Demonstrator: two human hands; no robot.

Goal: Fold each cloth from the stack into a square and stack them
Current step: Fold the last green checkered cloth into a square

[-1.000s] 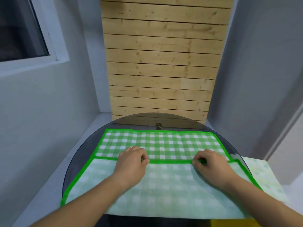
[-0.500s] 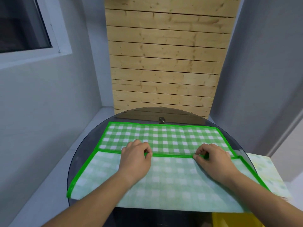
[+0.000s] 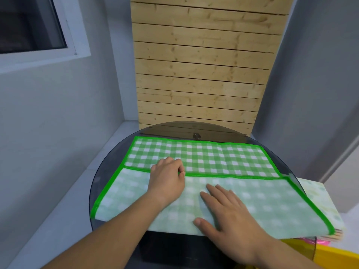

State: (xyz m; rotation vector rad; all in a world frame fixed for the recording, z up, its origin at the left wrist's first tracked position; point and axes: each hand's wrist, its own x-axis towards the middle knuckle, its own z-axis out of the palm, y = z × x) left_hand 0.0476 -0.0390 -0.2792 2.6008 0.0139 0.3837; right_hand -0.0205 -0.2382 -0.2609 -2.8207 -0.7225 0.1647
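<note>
Left hand [image 3: 167, 179] pinching cloth [image 3: 242, 200] hem, right hand [image 3: 227, 208] flat

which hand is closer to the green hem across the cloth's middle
Left. The left hand pinches the green hem; the right hand lies flat on the cloth, short of it.

We see the cloth [image 3: 204, 158] spread on the round table [image 3: 171, 131], near half folded over toward the far edge. Left hand [image 3: 167, 181] pinches the flap's edge at centre-left; right hand [image 3: 227, 206] lies flat on the flap, nearer us. Stack [image 3: 318, 199] sits right of the table, under the cloth's right corner. Slatted panel [image 3: 204, 74] is behind, window [image 3: 29, 26] upper left.
</note>
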